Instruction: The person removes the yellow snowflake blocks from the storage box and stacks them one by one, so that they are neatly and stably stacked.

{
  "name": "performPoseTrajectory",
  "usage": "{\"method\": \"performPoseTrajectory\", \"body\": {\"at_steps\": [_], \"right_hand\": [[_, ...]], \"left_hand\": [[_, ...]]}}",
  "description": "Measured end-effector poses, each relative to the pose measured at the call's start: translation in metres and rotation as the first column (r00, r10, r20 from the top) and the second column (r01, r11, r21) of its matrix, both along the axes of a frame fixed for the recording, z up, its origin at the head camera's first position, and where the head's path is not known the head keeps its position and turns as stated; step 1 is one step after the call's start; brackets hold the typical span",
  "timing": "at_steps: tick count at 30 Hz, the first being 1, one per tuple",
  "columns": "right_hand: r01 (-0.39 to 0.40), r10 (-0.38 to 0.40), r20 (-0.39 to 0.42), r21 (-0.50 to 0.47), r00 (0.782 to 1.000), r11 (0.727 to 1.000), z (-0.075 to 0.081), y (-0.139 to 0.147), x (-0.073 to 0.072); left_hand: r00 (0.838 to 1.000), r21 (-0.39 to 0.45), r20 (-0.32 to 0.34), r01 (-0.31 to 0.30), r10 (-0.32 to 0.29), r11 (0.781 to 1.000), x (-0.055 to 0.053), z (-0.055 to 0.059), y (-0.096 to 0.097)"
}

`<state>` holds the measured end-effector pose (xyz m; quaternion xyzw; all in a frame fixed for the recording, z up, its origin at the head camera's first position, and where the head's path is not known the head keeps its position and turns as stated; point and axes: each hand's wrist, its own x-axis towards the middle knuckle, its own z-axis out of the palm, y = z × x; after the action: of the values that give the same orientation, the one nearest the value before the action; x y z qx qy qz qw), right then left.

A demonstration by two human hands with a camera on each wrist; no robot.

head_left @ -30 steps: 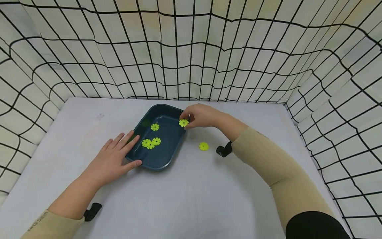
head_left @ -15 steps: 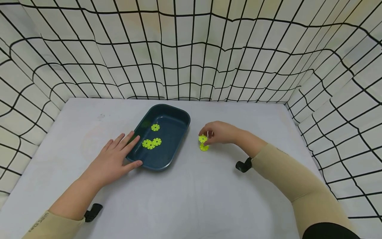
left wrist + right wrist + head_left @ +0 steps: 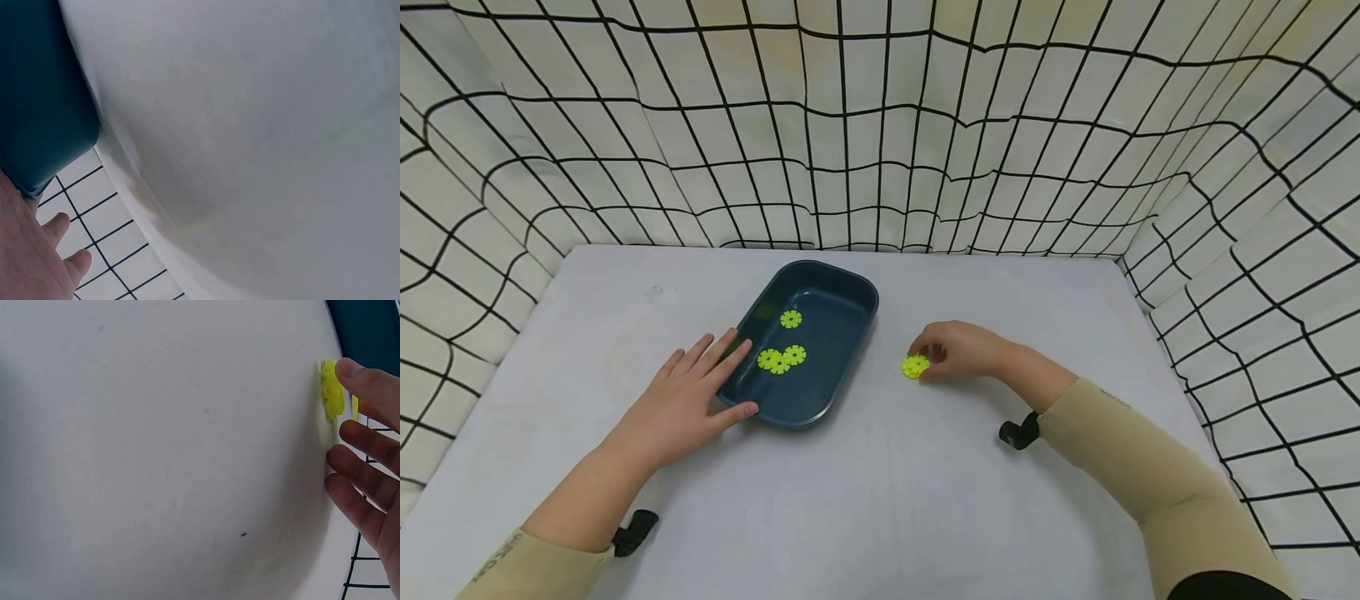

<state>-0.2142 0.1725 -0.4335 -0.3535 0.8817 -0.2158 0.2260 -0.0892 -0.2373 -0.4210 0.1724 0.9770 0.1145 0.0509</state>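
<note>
Dark blue, round-cornered tray (image 3: 820, 392) lay under tips of left hand (image 3: 681, 408), fingers straight and spread over its near-left rim. Right hand (image 3: 962, 350), right of tray, pinched held disc (image 3: 917, 363) between thumb and fingers, overlapping second disc (image 3: 909, 372). In tray: bunched trio of discs (image 3: 780, 364), lone disc (image 3: 791, 319) beyond. All bright yellow-green; tray ones flat, notch-edged.

A white table (image 3: 880, 517) fills the near side, faintly marked at far left. Pale walls (image 3: 865, 142), crossed by wavy black grid lines (image 3: 846, 116), rise left, right and far under soft light.
</note>
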Motion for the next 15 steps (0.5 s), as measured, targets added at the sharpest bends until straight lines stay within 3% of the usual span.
{"method": "performPoseTrajectory", "body": {"at_steps": [15], "right_hand": [[-0.010,0.010,-0.050,0.000,0.999,1.000,-0.0074,-0.0066,0.0039]], "left_hand": [[1.000,-0.009,-0.005,-0.003,0.003,1.000,-0.0006,-0.0012,-0.0010]]}}
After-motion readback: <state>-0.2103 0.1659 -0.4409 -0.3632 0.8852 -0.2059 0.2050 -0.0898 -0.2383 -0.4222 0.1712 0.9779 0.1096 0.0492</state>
